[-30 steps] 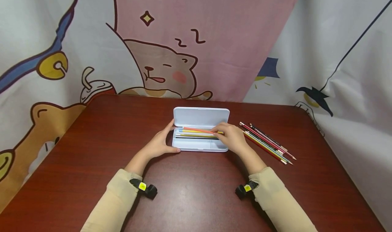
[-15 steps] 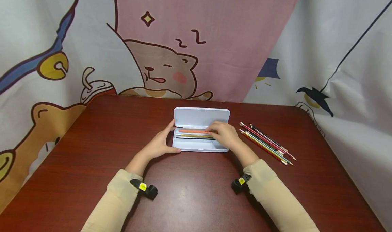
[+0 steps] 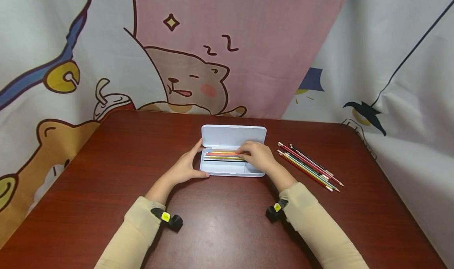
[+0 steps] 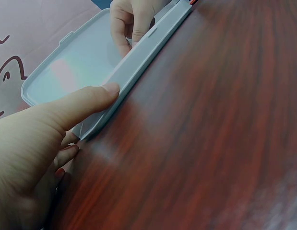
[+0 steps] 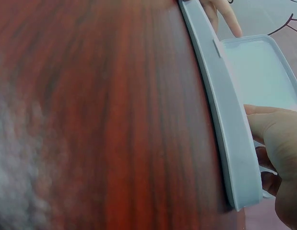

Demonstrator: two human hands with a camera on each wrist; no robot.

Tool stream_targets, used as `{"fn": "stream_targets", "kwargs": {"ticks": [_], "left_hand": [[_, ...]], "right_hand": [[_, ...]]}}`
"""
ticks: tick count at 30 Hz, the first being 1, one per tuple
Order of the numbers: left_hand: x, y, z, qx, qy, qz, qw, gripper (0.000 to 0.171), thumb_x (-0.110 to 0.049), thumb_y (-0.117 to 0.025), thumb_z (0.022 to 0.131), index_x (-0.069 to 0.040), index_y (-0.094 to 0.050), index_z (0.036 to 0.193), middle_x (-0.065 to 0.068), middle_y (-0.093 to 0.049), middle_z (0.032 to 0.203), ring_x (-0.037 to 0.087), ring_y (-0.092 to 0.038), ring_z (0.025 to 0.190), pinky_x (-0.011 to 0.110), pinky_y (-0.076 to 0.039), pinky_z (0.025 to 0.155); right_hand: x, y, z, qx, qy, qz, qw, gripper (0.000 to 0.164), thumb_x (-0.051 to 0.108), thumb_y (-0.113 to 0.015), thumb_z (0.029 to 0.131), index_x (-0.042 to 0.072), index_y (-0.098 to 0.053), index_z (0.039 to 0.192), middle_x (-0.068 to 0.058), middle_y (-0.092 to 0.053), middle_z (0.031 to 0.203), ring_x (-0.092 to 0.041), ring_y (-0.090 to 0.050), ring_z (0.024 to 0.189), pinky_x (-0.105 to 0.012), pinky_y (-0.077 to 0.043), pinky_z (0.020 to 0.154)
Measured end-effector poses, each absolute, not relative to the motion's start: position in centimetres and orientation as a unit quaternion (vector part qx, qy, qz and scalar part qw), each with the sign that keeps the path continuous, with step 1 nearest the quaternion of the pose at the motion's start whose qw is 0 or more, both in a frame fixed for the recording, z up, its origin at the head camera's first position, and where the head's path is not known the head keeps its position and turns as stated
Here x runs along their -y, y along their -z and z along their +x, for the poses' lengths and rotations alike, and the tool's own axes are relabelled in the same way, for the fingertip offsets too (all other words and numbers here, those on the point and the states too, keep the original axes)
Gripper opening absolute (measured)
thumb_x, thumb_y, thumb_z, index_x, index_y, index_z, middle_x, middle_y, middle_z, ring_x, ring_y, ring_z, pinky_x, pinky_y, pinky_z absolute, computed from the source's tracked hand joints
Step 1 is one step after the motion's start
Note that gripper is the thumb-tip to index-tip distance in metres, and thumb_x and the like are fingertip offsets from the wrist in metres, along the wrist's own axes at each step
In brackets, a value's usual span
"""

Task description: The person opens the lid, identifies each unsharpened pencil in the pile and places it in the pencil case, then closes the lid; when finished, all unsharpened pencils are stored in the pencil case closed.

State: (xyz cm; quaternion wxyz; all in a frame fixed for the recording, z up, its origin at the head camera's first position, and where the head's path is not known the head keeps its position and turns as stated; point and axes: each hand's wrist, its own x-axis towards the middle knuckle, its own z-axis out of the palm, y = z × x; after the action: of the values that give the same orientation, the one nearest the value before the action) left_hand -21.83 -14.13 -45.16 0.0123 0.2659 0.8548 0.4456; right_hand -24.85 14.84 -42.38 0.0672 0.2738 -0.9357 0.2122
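Head view, left sleeve [image 3: 127, 235]: cream, slanting up from lower left, black wrist camera [image 3: 174, 222] at the cuff.
Left hand [image 3: 181, 167]: set against the left end of the pencil case [image 3: 221, 169], forearm angled inward.
Left fingers: spread wide, thumb and forefinger nearly straight, spanning that end; in the left wrist view, thumb on the front rim.
Pencil case: on the dark red table [image 3: 220, 221], between both hands, lid [image 3: 232, 136] raised at the back.
Tray pencils [image 3: 221, 157]: lengthwise, side by side, in the rear part of the case.
Orange pencil [image 3: 221, 154]: in the case among those, right end under the fingertips.
Right hand [image 3: 260, 156]: reaching in from lower right, back up, over the right half of the case.
Right fingers: bent down, thumb and forefinger nearly together, pinching the orange pencil; contact hidden in both wrist views.
Loose pencils [image 3: 310, 166]: bunched on the table, slanting, right of the case.
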Motion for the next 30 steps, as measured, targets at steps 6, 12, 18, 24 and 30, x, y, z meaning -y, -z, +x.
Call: {"fn": "stream_targets", "kwargs": {"ticks": [6, 12, 18, 24, 30], "left_hand": [[14.2, 45.1, -21.7, -0.854, -0.448, 0.265, 0.013, 0.122, -0.019, -0.090, 0.065, -0.012, -0.008, 0.155, 0.013, -0.048, 0.139, 0.026, -0.040, 0.130, 0.047, -0.022, 0.109], [14.1, 45.1, -21.7, -0.853, -0.447, 0.268, 0.008, 0.122, -0.018, -0.090, 0.065, -0.011, -0.008, 0.155, 0.013, -0.049, 0.138, 0.025, -0.041, 0.129, 0.046, -0.023, 0.109], [14.1, 44.9, -21.6, -0.853, -0.446, 0.270, 0.009, 0.122, -0.017, -0.090, 0.065, -0.010, -0.008, 0.155, 0.013, -0.049, 0.138, 0.026, -0.041, 0.129, 0.046, -0.023, 0.109], [14.1, 44.9, -21.6, -0.854, -0.445, 0.270, 0.009, 0.121, -0.017, -0.090, 0.065, -0.010, -0.008, 0.155, 0.014, -0.049, 0.138, 0.026, -0.041, 0.130, 0.046, -0.022, 0.109], [14.1, 45.0, -21.7, -0.854, -0.446, 0.267, 0.011, 0.121, -0.017, -0.090, 0.065, -0.010, -0.008, 0.155, 0.014, -0.048, 0.139, 0.025, -0.040, 0.130, 0.045, -0.022, 0.109]], "right_hand": [[-14.8, 42.4, -24.8, 0.935, -0.214, 0.276, 0.065, 0.010, 0.019, -0.072, 0.087, 0.022, -0.077, 0.095, 0.007, -0.067, 0.095, -0.013, -0.061, 0.085, -0.037, -0.047, 0.071], [-15.0, 42.2, -24.5, 0.935, -0.222, 0.266, 0.072, 0.011, 0.020, -0.073, 0.086, 0.021, -0.077, 0.097, 0.006, -0.067, 0.097, -0.015, -0.061, 0.089, -0.038, -0.047, 0.073], [-15.7, 41.8, -23.5, 0.926, -0.258, 0.256, 0.099, 0.013, 0.019, -0.076, 0.083, 0.019, -0.077, 0.096, 0.007, -0.065, 0.093, -0.012, -0.057, 0.074, -0.034, -0.043, 0.063], [-16.9, 41.6, -22.0, 0.915, -0.295, 0.242, 0.130, 0.015, 0.017, -0.079, 0.079, 0.018, -0.077, 0.095, 0.008, -0.065, 0.088, -0.009, -0.049, 0.062, -0.031, -0.037, 0.052], [-18.2, 41.4, -20.8, 0.913, -0.302, 0.231, 0.144, 0.017, 0.017, -0.079, 0.079, 0.018, -0.077, 0.096, 0.010, -0.063, 0.082, -0.009, -0.046, 0.060, -0.030, -0.034, 0.050]]}}
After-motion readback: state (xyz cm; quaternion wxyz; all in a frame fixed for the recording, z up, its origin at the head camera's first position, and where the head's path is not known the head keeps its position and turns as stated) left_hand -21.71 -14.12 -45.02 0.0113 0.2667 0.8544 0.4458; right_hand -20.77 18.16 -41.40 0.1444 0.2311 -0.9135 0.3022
